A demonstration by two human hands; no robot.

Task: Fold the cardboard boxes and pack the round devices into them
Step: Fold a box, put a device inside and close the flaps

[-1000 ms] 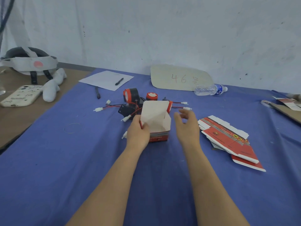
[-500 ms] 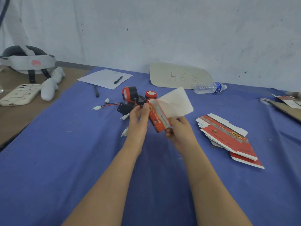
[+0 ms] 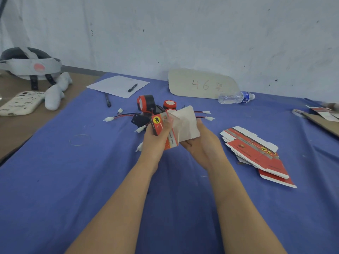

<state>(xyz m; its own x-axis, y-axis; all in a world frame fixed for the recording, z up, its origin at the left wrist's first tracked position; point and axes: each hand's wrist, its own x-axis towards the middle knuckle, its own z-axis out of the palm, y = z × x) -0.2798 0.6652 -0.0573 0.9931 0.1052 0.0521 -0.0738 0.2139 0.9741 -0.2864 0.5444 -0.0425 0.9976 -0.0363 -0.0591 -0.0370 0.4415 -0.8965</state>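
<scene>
— Blue cloth covers our bench [image 3: 55,180], matte and faintly creased, with a scuffed white wall behind it. How far along are we?

— Early, by our reckoning. We hold one box [image 3: 172,142] up off the cloth between both hands, and it is only part formed. Its red printed sides are squared up, but a broad white flap [image 3: 185,121] stands open on the far side.

— And our grips?

— Our left grip [image 3: 154,142] wraps the red side, thumb pressed on the printed face. Our right grip [image 3: 200,145] holds the pale side from below. Most of its fingers are hidden behind the card.

— Is anything packed?

— Nothing that we can see. The round devices [image 3: 145,103] lie on the cloth just beyond the box, none of them inside a box. They look like hard plastic, with black drum bodies and red rims. Thin red and black wires [image 3: 126,115] run out from them to small white plugs.

— What is left, then?

— We judge the flaps need tucking and a device has to go in. After that comes the pile of flat boxes [image 3: 256,153] on our right, well apart from our hands. That card looks thin and smooth, red outside and white inside, with crisp scored creases, so it should fold easily and dent easily too.
</scene>
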